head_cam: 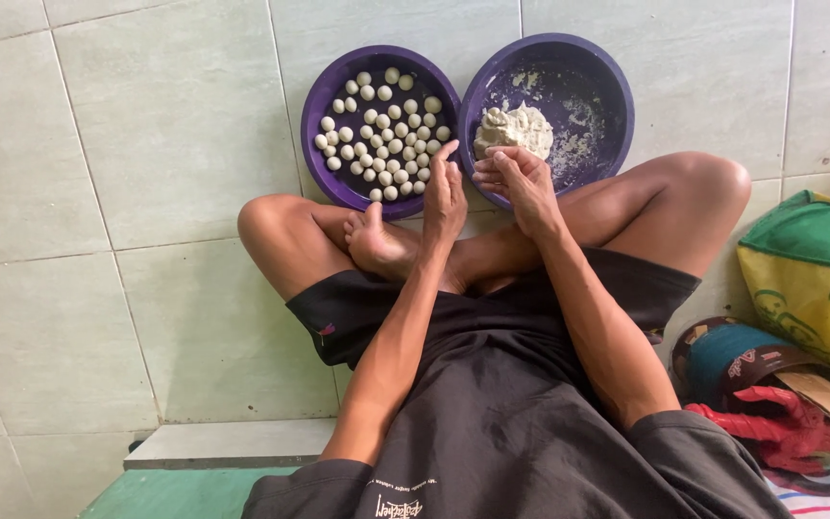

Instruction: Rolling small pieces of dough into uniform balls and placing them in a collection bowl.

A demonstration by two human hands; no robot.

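The left hand point(444, 197) was held edge-on just above the near rim of the left purple bowl point(324, 91), its fingers straight and close together, the grip closed flat against itself; whether a bit of dough sat between the fingers could not be told. The right hand point(521, 183) was curled just beside it, fingertips bunched and pinched together over the near rim of the right purple bowl point(617, 86); anything pinched in that grip was hidden by the fingers. The two hands were almost touching, over the gap where the bowls met. The lump of pale dough point(514, 130) lay in the right bowl just beyond the right hand, with smears of dough across the bowl's far and right wall. The small dough balls point(381, 130) filled the left bowl, the nearest ones just left of the left hand. Both bowls rested on the tiled floor point(146, 192) beyond the person's crossed legs. At the right edge lay a green and yellow bag point(814, 269), near it a round blue lidded container point(737, 351) with a dark band, and nearer still a red rubber glove point(790, 423).
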